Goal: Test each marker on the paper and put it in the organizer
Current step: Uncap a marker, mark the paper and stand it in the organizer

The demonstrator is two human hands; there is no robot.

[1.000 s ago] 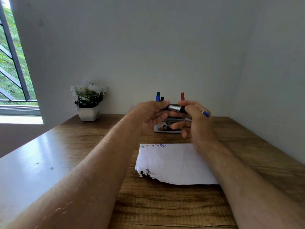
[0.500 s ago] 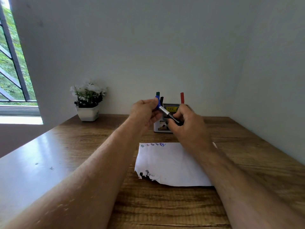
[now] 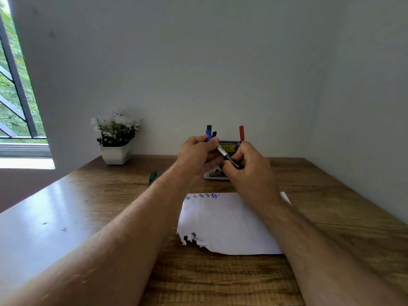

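My right hand (image 3: 249,168) grips the dark barrel of a blue marker (image 3: 227,156), held tilted in front of the organizer (image 3: 228,146). My left hand (image 3: 197,154) pinches the marker's blue cap end (image 3: 208,136). The organizer stands at the back of the desk, mostly hidden behind my hands, with a green marker (image 3: 209,128), a black one (image 3: 214,134) and a red one (image 3: 241,133) sticking up from it. The white paper (image 3: 229,224) lies below my hands, with small coloured test marks (image 3: 203,196) along its top edge.
A green marker (image 3: 152,176) lies on the wooden desk (image 3: 331,217) left of my left forearm. A white pot of white flowers (image 3: 116,138) stands at the back left by the wall. A window is at far left.
The marker has turned from lying level between my hands to tilting up to the left, its blue end now at my left fingers. Both hands have stayed in front of the organizer.
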